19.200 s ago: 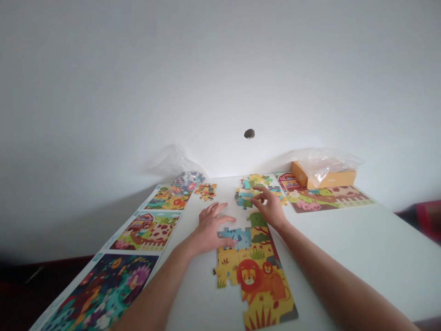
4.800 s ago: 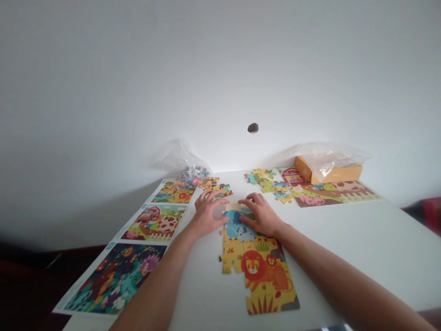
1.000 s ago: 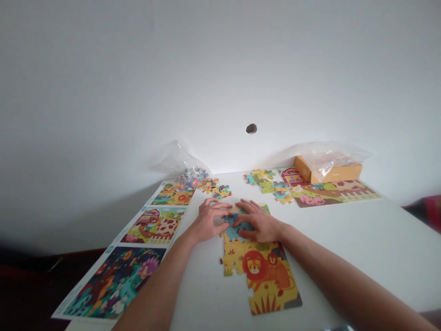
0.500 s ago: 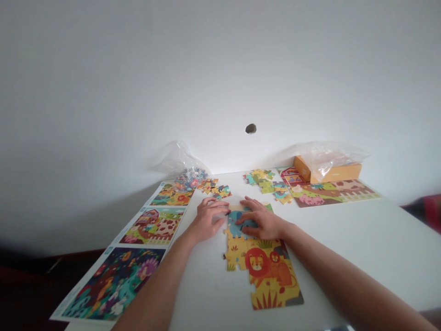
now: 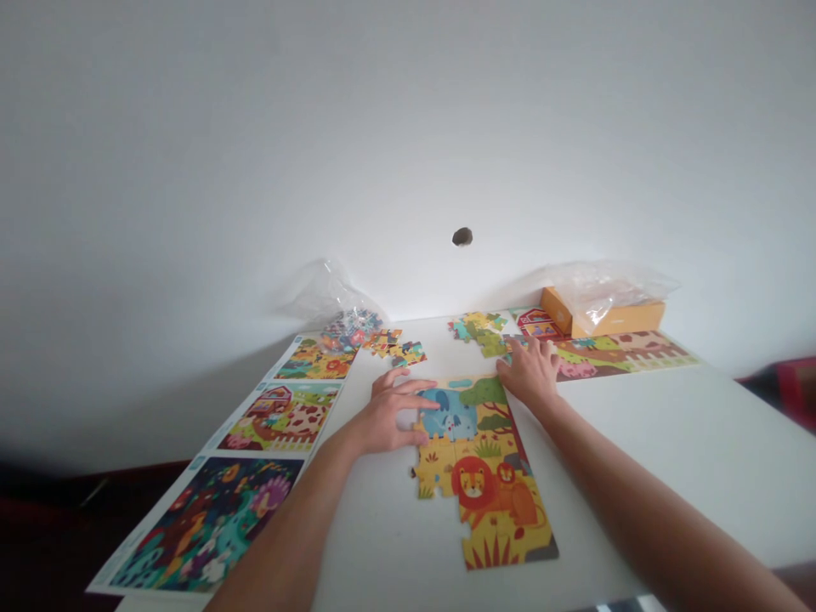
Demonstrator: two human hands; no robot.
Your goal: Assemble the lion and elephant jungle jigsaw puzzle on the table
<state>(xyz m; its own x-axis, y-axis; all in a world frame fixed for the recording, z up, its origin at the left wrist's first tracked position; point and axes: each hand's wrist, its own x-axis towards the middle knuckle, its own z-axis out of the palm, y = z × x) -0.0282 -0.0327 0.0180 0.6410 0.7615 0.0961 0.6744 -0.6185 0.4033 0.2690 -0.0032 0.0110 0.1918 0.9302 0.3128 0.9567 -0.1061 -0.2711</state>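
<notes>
A partly joined jigsaw puzzle (image 5: pixel 490 476) lies on the white table, showing blue elephants, a tree and red-maned lions. My left hand (image 5: pixel 388 416) rests at its upper left edge, fingers spread, the fingertips on the elephant part. Beyond the puzzle's upper right corner, my right hand (image 5: pixel 532 374) reaches over loose puzzle pieces, partly covering them. Its fingers are apart and point away from me; I see nothing held in them. More loose puzzle pieces (image 5: pixel 481 331) lie just to the left of that hand.
Loose pieces (image 5: pixel 399 347) lie at the back left beside a clear plastic bag (image 5: pixel 344 310) of pieces. A printed picture sheet (image 5: pixel 210 456) runs along the left edge. At the back right, an orange box (image 5: pixel 621 319) under clear plastic stands by a farm puzzle (image 5: pixel 628 353).
My right hand has left the elephant part and moved right and away to the loose pieces, uncovering the tree. My left hand has shifted slightly at the puzzle's left edge.
</notes>
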